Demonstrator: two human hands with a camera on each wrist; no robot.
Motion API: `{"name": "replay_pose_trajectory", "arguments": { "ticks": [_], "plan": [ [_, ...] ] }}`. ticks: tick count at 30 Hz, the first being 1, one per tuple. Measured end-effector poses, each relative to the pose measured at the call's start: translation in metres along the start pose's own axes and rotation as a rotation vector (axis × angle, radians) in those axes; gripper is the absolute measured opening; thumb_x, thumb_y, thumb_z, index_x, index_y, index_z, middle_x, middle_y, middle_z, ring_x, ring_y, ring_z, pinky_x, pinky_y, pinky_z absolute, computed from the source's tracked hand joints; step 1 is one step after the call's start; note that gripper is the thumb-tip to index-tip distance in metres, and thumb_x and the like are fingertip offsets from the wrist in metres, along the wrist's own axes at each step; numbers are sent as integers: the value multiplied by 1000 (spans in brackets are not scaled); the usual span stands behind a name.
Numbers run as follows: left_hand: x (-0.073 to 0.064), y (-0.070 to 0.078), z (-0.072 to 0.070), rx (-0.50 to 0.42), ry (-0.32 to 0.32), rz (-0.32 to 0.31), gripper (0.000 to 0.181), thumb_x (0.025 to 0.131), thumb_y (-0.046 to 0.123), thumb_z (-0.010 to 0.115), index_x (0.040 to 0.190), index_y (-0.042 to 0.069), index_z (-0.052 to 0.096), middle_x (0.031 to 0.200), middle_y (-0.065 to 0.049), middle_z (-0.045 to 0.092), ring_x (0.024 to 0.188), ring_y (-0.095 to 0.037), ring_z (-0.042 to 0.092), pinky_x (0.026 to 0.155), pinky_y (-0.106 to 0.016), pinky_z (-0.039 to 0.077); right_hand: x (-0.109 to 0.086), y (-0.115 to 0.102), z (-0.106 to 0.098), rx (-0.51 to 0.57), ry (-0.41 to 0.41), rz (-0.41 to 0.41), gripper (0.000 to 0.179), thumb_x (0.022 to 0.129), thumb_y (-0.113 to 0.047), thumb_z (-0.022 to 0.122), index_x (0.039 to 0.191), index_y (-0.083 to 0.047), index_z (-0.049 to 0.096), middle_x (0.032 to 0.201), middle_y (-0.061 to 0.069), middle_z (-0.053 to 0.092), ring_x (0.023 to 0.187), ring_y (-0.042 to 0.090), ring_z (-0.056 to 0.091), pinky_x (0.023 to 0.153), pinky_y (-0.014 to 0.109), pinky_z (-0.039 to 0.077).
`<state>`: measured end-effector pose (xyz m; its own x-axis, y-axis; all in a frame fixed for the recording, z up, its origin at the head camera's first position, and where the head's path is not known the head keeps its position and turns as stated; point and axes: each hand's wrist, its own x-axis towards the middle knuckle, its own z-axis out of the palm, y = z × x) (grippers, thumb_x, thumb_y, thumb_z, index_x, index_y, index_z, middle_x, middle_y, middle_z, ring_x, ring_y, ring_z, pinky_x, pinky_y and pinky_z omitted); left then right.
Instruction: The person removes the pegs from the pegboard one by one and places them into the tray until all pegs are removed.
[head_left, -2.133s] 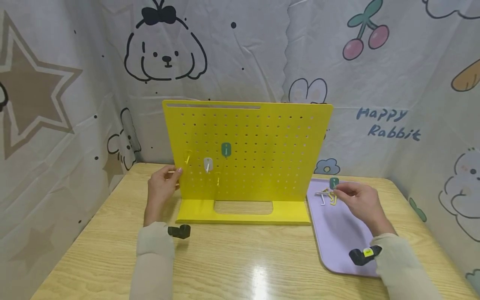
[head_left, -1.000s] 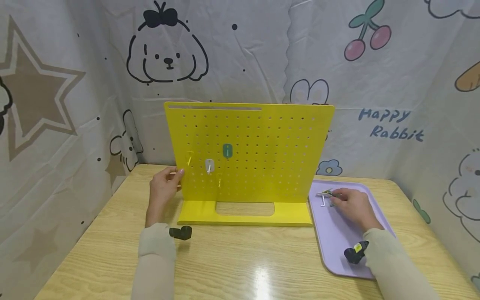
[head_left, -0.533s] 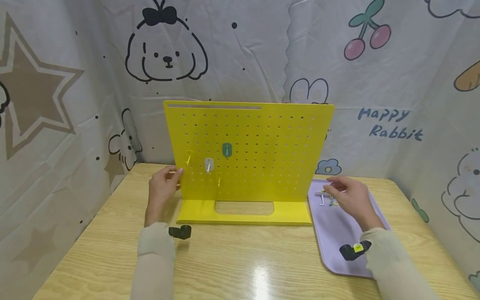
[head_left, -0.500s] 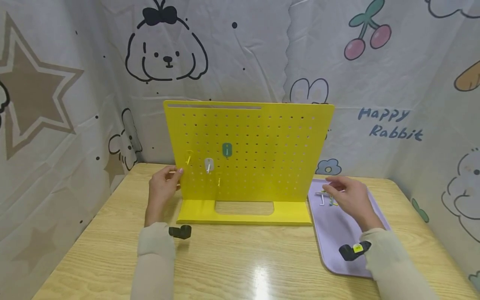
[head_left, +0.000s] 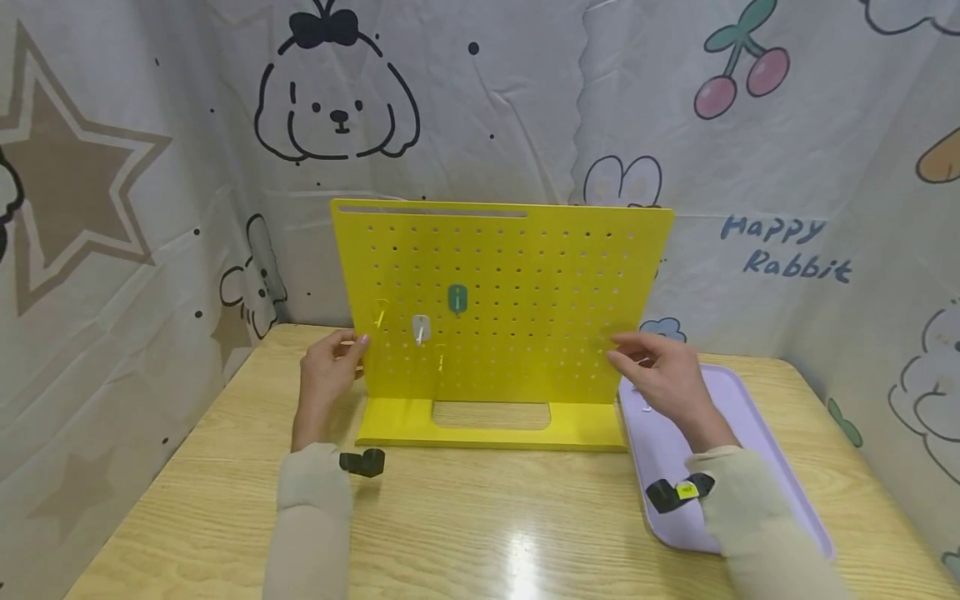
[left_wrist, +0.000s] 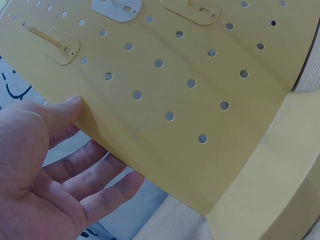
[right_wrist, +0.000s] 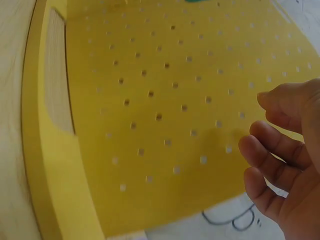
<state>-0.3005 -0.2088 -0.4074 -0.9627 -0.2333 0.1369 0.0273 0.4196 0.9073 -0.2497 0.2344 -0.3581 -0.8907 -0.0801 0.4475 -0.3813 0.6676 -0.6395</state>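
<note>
A yellow pegboard stands upright on its base. My left hand holds its left edge, thumb on the front face and fingers behind, as the left wrist view shows. Several hooks sit on the board's left half: a green hook, a white hook, an upper yellow hook and a lower yellow hook. At the board's right edge, my right hand hovers in front of the holes with loosely bent fingers. Nothing shows between the fingers in the right wrist view.
A lilac tray lies on the wooden table at right, partly under my right arm. The end of a white hook shows in it; my hand hides the tray's far left part. A patterned curtain hangs behind.
My right hand, which held a green hook over the tray, has put it down there, let go, and moved left and up to the pegboard's right edge. The left hand stays put.
</note>
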Motion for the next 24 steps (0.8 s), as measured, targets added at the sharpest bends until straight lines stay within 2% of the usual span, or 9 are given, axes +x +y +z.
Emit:
{"name": "replay_pose_trajectory", "arguments": {
  "ticks": [5, 10, 17, 24],
  "plan": [
    [-1, 1, 1, -4, 4, -4, 35, 102, 35, 60, 119, 5, 64, 116, -19, 66, 100, -33, 66, 82, -39, 61, 6, -15, 8, 30, -12, -35, 25, 94, -14, 73, 115, -1, 71, 95, 9, 71, 80, 23, 63, 66, 26, 55],
    [0, 1, 0, -6, 5, -5, 35, 102, 35, 60, 120, 5, 65, 115, -19, 66, 100, -33, 66, 81, -38, 61, 14, -31, 16, 85, -41, -75, 25, 93, -14, 73, 115, -2, 72, 96, 7, 72, 79, 21, 63, 65, 28, 55],
    [2, 0, 0, 0, -3, -4, 36, 102, 37, 59, 120, 6, 64, 114, -18, 66, 101, -33, 65, 82, -40, 61, 26, -50, 32, 155, -94, -81, 26, 94, -17, 73, 116, -4, 72, 100, 6, 72, 80, 20, 65, 64, 30, 55],
    [2, 0, 1, 8, 0, -10, 36, 102, 36, 59, 121, 6, 65, 113, -18, 66, 100, -33, 66, 83, -41, 60, 33, -66, 49, 180, -142, -100, 26, 95, -17, 72, 116, -3, 72, 103, 7, 73, 81, 19, 65, 67, 34, 56]
  ]
}}
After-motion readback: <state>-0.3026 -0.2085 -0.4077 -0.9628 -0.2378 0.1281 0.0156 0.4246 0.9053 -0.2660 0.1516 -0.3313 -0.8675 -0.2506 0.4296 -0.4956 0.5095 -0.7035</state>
